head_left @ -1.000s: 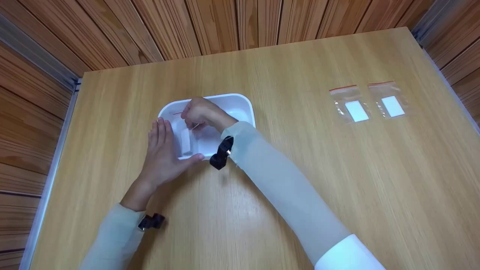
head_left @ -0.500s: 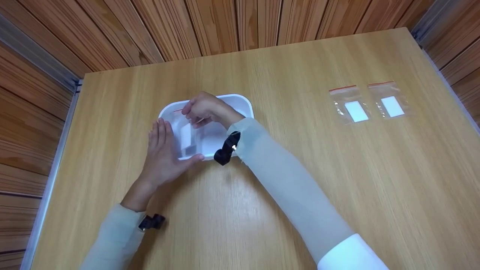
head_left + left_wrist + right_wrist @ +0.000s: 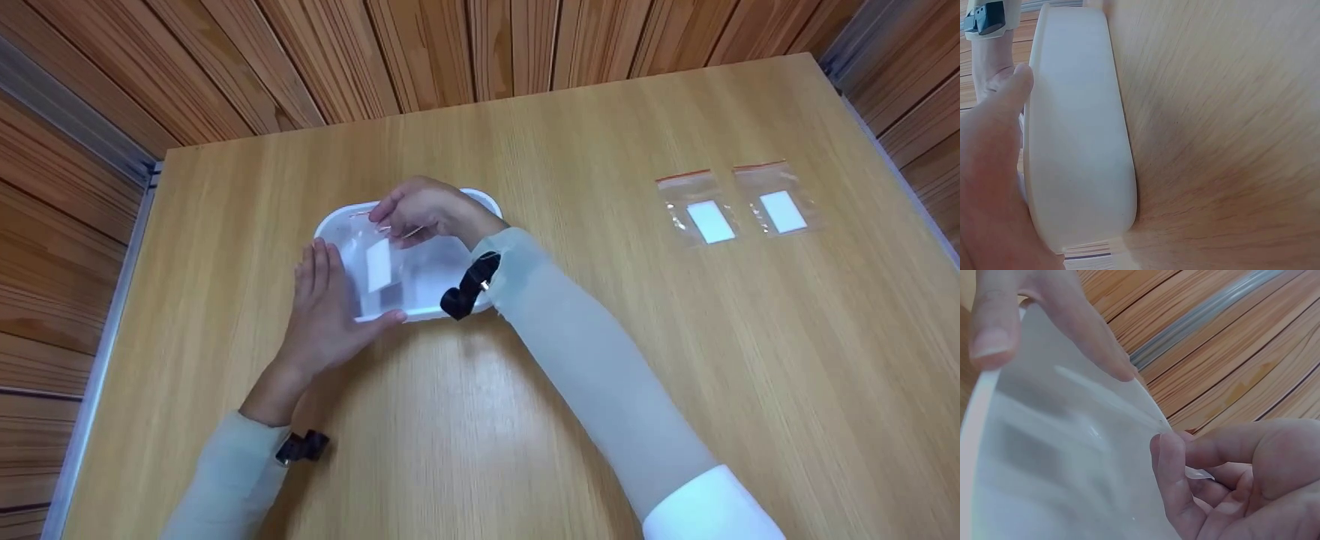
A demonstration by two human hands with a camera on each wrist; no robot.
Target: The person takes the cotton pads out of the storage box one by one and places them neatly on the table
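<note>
A white plastic tub (image 3: 426,315) stands on the table left of the middle. My right hand (image 3: 424,210) is over its far part and pinches the top of a clear zip bag (image 3: 379,266). Inside that bag a white rectangle shows, and the bag hangs tilted within the tub. In the right wrist view the thumb and forefinger meet on the thin film (image 3: 1100,396). My left hand (image 3: 322,322) rests on the tub's left end, its fingers straight along the rim and its thumb on the near rim. The left wrist view shows the tub's outer wall (image 3: 1078,124).
Two more clear zip bags lie flat at the right back, a nearer-left bag (image 3: 710,221) and a farther-right bag (image 3: 782,211), each with a red strip and a white rectangle. Wood-panelled walls (image 3: 442,52) border the table (image 3: 540,420).
My right hand has drawn back to the right and upward, raising the pinched bag a little, so more of its white rectangle shows. The left hand has stayed on the tub.
</note>
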